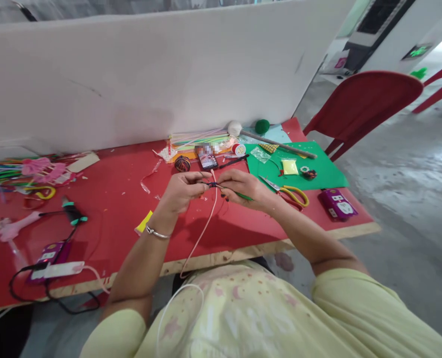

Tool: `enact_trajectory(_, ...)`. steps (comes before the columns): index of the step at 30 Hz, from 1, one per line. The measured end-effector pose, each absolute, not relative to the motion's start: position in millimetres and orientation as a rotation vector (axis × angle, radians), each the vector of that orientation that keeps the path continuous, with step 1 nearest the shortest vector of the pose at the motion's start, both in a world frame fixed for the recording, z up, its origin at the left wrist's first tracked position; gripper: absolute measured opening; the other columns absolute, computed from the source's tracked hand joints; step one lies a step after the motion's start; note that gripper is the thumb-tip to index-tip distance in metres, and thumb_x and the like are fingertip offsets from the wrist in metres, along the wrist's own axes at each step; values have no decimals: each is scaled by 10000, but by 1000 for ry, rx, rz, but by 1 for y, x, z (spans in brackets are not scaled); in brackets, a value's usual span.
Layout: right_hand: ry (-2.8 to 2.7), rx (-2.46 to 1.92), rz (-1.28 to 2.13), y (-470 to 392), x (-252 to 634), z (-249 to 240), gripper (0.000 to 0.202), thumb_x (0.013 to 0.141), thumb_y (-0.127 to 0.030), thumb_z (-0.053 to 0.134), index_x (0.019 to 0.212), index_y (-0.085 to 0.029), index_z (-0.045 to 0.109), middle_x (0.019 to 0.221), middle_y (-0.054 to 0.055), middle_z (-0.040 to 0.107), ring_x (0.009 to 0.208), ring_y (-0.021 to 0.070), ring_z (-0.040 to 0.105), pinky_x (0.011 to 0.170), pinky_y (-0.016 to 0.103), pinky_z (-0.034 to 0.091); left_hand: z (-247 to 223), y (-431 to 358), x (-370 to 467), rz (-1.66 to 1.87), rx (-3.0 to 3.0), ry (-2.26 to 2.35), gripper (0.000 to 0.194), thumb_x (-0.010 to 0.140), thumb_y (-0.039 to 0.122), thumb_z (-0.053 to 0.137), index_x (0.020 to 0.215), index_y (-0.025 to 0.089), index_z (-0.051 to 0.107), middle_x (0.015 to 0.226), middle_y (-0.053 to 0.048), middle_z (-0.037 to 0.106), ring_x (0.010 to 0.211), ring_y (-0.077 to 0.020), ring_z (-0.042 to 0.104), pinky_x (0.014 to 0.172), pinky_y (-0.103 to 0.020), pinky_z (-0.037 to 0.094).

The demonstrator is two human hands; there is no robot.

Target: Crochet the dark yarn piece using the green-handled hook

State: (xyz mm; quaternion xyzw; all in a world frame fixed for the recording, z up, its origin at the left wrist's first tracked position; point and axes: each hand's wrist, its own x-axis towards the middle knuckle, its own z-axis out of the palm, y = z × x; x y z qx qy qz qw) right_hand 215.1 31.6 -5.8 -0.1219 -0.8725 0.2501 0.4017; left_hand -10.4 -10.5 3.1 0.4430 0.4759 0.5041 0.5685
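Above the red table, my left hand (181, 191) is closed, pinching a small piece of dark yarn work (212, 184) between thumb and fingers. My right hand (246, 188) is wrapped round a crochet hook (244, 196) with a green handle; its thin metal shaft reaches the dark yarn between the two hands. The hook's tip is too small to make out. A ball of dark multicoloured yarn (182, 163) lies just beyond my left hand. Behind both hands rests a phone (206, 156), and a pale cable (207, 223) runs from it down past the table edge.
Scissors (295, 195) with yellow handles and a purple box (337, 204) lie to the right, near a green sheet (329, 166). A glue gun (19, 226), a power strip (58, 270) and pipe cleaners (0, 171) occupy the left. A white partition (131, 79) stands behind.
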Motion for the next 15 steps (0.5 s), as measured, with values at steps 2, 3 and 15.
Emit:
enact_trajectory(2,-2175,-347,866,30,221,2,203,964,-352,619,982,-210,763,1075,106,716,974,196,692,888,355,572,3,-11,-13,1150,1120,1173,288,614,138,812,901,122,822,519,20,559,448,-46,406,454,-196,286)
enact_trajectory(3,-2129,-369,1015,30,223,4,230,966,-373,615,963,-202,768,1075,106,715,965,190,694,882,344,571,4,-11,-13,1123,1134,1165,269,612,137,803,880,122,823,513,17,559,442,-45,399,449,-197,275)
enact_trajectory(15,-1335,-718,1137,5,170,-42,492,938,-629,526,753,-203,690,915,57,638,859,171,605,780,298,529,-1,-15,21,1385,858,925,322,591,174,846,909,153,803,628,-5,655,459,-41,451,422,-174,272)
